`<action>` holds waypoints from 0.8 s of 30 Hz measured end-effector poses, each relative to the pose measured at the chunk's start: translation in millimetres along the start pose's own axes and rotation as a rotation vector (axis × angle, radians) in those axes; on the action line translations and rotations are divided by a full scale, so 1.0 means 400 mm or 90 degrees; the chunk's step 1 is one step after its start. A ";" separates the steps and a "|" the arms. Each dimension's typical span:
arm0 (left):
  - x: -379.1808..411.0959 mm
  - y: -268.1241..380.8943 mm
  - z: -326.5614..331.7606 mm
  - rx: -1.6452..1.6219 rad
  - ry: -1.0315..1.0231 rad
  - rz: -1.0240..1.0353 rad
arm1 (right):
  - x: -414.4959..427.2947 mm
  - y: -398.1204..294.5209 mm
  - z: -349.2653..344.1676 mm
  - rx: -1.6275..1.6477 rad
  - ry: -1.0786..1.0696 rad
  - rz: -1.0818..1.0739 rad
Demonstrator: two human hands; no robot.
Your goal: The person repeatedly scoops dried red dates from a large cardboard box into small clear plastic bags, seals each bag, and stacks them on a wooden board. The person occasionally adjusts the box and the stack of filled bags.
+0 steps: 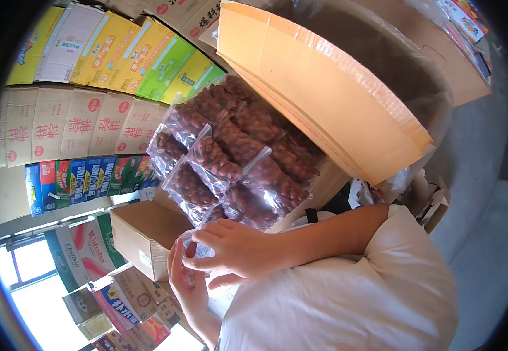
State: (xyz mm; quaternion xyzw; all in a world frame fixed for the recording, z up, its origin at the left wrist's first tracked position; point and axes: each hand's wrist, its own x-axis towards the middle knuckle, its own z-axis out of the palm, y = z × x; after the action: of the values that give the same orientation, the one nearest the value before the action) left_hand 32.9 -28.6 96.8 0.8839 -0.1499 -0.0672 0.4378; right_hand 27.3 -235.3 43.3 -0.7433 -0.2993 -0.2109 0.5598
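My right hand [241, 248] reaches in from the right, palm down, its fingers pinching the top of a small clear plastic zip bag [204, 251]. Below and to the left, my left hand [188, 281] holds the same bag from its other side. Part of the bag is hidden by my fingers, and its contents cannot be made out well. Just beyond my hands, a pile of clear zip bags filled with reddish-brown dates or similar dried fruit [254, 162] lies on a wooden surface [324, 184].
An open cardboard box [133, 232] stands left of my hands. Behind the pile rises a large orange-tan carton [315, 83] with a plastic liner [434, 74]. Stacked printed cartons [85, 123] line the left side. More boxes [122, 302] stand by the bright window at lower left.
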 end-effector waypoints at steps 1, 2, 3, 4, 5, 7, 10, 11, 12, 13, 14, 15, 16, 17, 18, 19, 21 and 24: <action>0.000 -0.004 0.000 0.005 0.000 0.002 | 0.000 0.004 0.009 0.004 -0.014 0.001; 0.000 -0.011 0.000 0.010 -0.001 0.004 | 0.003 0.006 0.015 -0.003 -0.015 0.006; -0.001 -0.017 0.001 0.012 -0.001 0.005 | 0.004 0.011 0.018 0.000 -0.020 -0.003; -0.002 -0.019 0.002 0.015 0.007 -0.002 | 0.005 0.018 0.020 0.004 -0.025 -0.012; -0.002 -0.019 0.004 0.018 0.015 -0.010 | 0.008 0.023 0.022 0.008 -0.030 -0.022; 0.003 -0.020 0.003 0.007 0.018 -0.037 | 0.016 0.027 0.017 0.012 0.023 -0.023; -0.005 -0.010 -0.012 0.000 0.031 -0.115 | 0.015 0.066 -0.009 -0.018 0.138 0.054; -0.004 -0.012 -0.010 0.012 0.029 -0.095 | 0.016 0.095 -0.023 -0.035 0.181 0.092; -0.002 -0.014 -0.009 0.026 0.029 -0.075 | 0.022 0.137 -0.033 -0.078 0.250 0.124; -0.002 -0.017 -0.007 0.039 0.029 -0.055 | 0.025 0.191 -0.041 -0.123 0.318 0.156; -0.002 -0.015 -0.007 0.029 0.029 -0.062 | 0.008 0.264 -0.045 -0.165 0.345 0.228; -0.002 -0.011 -0.009 0.018 0.027 -0.070 | -0.019 0.340 -0.043 -0.207 0.372 0.301; -0.003 -0.009 -0.009 0.008 0.026 -0.079 | -0.054 0.404 -0.046 -0.327 0.351 0.398; -0.006 -0.011 -0.010 0.008 0.027 -0.081 | -0.095 0.451 -0.048 -0.446 0.323 0.491; -0.006 -0.014 -0.012 0.008 0.027 -0.081 | -0.137 0.484 -0.043 -0.484 0.268 0.601; -0.007 -0.017 -0.015 0.008 0.030 -0.081 | -0.162 0.497 -0.051 -0.519 0.210 0.706; -0.011 -0.029 -0.022 0.020 0.030 -0.070 | -0.218 0.504 -0.092 -0.228 0.194 0.773; -0.004 -0.042 -0.026 0.011 0.026 -0.042 | -0.284 0.532 -0.096 -0.142 0.274 0.730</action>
State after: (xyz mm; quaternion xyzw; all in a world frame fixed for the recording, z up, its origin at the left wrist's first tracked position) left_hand 37.5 -10.7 89.8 0.8933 -0.1124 -0.0623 0.4308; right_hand 89.7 -337.2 -169.8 -0.7805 0.2907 -0.0519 0.5510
